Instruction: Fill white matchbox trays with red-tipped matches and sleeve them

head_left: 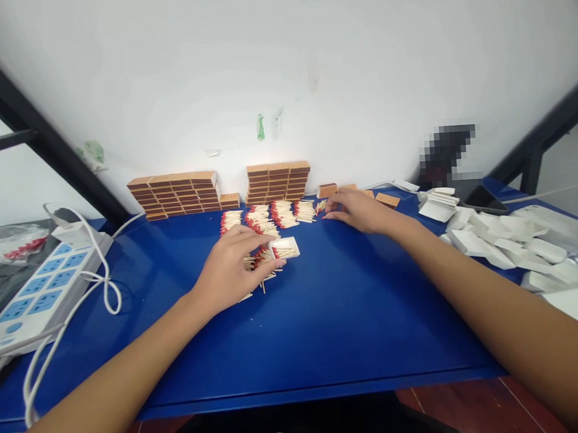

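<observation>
My left hand [233, 262] lies over a loose bunch of red-tipped matches [260, 264] on the blue table [334, 318], fingers curled on them, beside a small white tray [286, 247] holding a few matches. My right hand [360, 210] reaches to the back of the table, fingers together near the rightmost match pile [304, 210] and a brown matchbox [326, 190]. What its fingertips hold, if anything, is hidden. Rows of match piles [262, 218] lie between the two hands.
Two stacks of brown matchboxes [177, 194] [278, 181] stand against the white wall. A heap of white inner trays [506, 245] covers the right side. A white power strip [43, 290] with cables lies at the left edge. A dark phone [484, 198] lies back right.
</observation>
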A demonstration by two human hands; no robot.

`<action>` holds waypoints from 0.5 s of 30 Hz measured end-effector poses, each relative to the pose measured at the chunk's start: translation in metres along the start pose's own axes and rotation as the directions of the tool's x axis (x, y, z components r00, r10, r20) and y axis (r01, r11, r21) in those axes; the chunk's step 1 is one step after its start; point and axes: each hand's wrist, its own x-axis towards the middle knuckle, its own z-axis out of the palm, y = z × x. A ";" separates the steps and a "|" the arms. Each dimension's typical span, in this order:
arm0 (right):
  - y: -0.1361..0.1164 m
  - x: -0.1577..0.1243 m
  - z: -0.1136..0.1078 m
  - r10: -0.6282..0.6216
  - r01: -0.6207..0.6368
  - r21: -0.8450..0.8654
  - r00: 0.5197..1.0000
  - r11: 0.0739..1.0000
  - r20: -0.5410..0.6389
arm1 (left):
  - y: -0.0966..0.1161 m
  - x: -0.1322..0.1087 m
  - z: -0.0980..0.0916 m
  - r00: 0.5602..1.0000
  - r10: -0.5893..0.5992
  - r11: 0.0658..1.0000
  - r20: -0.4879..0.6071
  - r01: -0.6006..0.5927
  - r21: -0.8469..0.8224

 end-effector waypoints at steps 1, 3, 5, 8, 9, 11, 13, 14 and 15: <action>0.000 0.000 0.000 0.010 -0.010 -0.008 1.000 1.000 0.001 | 0.000 0.000 0.000 1.000 0.001 1.000 -0.001 -0.001 -0.002; -0.001 0.000 -0.001 0.022 -0.022 -0.026 1.000 0.999 0.008 | 0.000 0.000 0.000 1.000 0.004 1.000 -0.003 -0.004 0.001; -0.003 0.000 -0.003 0.033 -0.033 -0.041 0.999 0.999 0.016 | 0.000 0.000 0.000 1.000 0.004 1.000 0.001 -0.004 0.005; -0.004 0.000 -0.003 0.058 -0.056 -0.037 0.998 0.998 0.039 | -0.001 0.000 0.000 1.000 0.007 1.000 0.003 -0.007 0.010; -0.004 0.001 -0.003 0.070 -0.068 -0.029 0.996 0.997 0.051 | -0.001 0.000 0.000 1.000 0.007 1.000 0.005 -0.007 0.010; -0.004 0.001 -0.004 0.100 -0.100 -0.010 0.992 0.995 0.078 | -0.001 0.000 0.000 1.000 0.005 1.000 0.009 -0.005 0.011; -0.005 0.000 -0.005 0.125 -0.128 0.022 0.986 0.992 0.112 | -0.001 0.001 0.000 1.000 0.004 1.000 0.012 -0.004 0.007; -0.005 0.000 -0.005 0.136 -0.142 0.038 0.983 0.989 0.125 | -0.001 0.001 0.000 1.000 0.004 1.000 0.013 -0.004 0.004; -0.005 0.000 -0.006 0.148 -0.157 0.051 0.979 0.986 0.139 | 0.000 0.001 0.000 1.000 0.005 1.000 0.015 -0.005 0.003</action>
